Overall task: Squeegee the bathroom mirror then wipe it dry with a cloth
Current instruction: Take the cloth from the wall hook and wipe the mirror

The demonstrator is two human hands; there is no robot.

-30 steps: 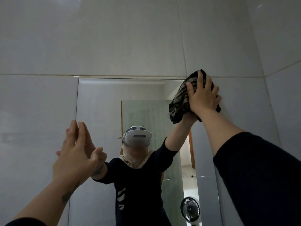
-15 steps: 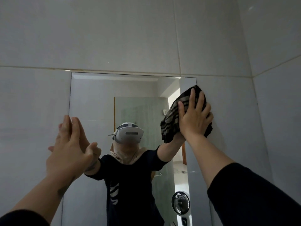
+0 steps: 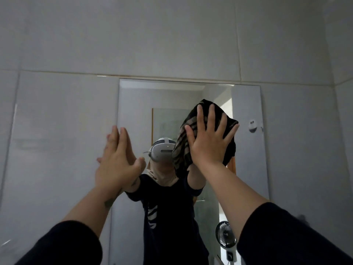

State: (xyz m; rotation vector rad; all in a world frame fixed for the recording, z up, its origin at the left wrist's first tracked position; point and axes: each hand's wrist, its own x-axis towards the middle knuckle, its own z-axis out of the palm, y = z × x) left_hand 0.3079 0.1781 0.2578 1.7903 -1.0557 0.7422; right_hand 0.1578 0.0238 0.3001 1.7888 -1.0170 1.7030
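Observation:
A tall frameless mirror (image 3: 133, 104) is set into the grey tiled wall in front of me. My right hand (image 3: 208, 142) presses a dark striped cloth (image 3: 183, 142) flat against the glass in the mirror's upper middle, fingers spread over it. My left hand (image 3: 118, 161) is flat and open with its fingertips against the glass near the mirror's left edge, holding nothing. No squeegee is in view. The mirror reflects a person in a dark top with a white headset.
Large grey wall tiles (image 3: 172, 35) surround the mirror, with a corner of the room at the right. A small white hook (image 3: 252, 126) shows by the mirror's right edge. A black fan (image 3: 225, 234) and a doorway appear in the reflection at the lower right.
My right hand has slid the cloth from the mirror's top right corner down and left toward the middle. My left hand has stayed flat on the glass.

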